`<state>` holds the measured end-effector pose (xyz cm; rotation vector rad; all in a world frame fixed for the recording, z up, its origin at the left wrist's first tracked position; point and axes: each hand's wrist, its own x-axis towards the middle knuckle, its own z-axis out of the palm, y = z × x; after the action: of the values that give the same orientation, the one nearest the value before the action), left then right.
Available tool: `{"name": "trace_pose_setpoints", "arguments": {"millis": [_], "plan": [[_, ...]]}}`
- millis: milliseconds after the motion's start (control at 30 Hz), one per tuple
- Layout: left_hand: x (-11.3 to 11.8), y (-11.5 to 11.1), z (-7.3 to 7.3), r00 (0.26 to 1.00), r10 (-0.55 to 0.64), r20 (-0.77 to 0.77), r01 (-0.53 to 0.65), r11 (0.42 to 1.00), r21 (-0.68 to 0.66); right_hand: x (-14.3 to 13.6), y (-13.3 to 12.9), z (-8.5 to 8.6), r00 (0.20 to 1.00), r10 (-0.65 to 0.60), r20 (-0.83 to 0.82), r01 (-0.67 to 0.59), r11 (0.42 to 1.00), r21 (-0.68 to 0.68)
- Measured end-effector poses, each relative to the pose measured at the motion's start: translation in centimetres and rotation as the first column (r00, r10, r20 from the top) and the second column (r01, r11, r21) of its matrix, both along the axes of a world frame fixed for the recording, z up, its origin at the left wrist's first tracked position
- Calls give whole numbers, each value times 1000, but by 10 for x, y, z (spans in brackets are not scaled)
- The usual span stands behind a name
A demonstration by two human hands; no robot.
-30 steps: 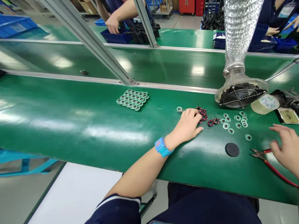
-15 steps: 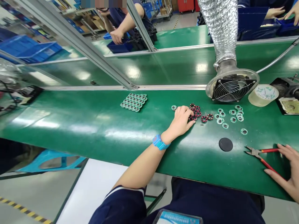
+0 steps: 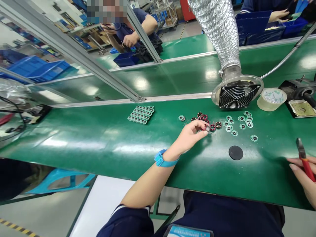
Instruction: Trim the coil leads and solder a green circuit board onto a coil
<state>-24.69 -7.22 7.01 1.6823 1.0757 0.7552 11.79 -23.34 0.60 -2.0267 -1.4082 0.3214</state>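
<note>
Head view takes in a green bench (image 3: 212, 176), bounded by a metal rail (image 3: 182, 97) along its far side and by its near edge just above the person's lap. Left of the left hand (image 3: 189, 136), a broad stretch of green runs toward the panel of joined round boards (image 3: 140, 114), well apart from the wrist; between the two hands, nearer the person, the black disc (image 3: 236, 152) lies flat with green surface around it. Overhead room is tighter on the far side, where the fan hood (image 3: 239, 95) hangs beyond the loose green boards (image 3: 228, 128). Thumb and fingers of the left hand are pinched together on a red-and-black ring (image 3: 205, 127), just above the bench and beside the cluster of similar rings (image 3: 202, 116). The right hand (image 3: 304, 172) is closed around red-handled cutters (image 3: 301, 151), tips pointing away from the person. Fingers cover much of the pinched ring, so its far side cannot be made out; the cluster is partly hidden behind that hand. The frame's right border cuts off the right hand, and the cutters' handles are partly hidden.
</note>
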Motion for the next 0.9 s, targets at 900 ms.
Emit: {"name": "trace_pose_setpoints", "arguments": {"millis": [900], "plan": [[74, -52, -7, 871, 270, -410, 144, 657, 740, -169, 57, 48, 738, 222, -637, -100, 970, 223]]}}
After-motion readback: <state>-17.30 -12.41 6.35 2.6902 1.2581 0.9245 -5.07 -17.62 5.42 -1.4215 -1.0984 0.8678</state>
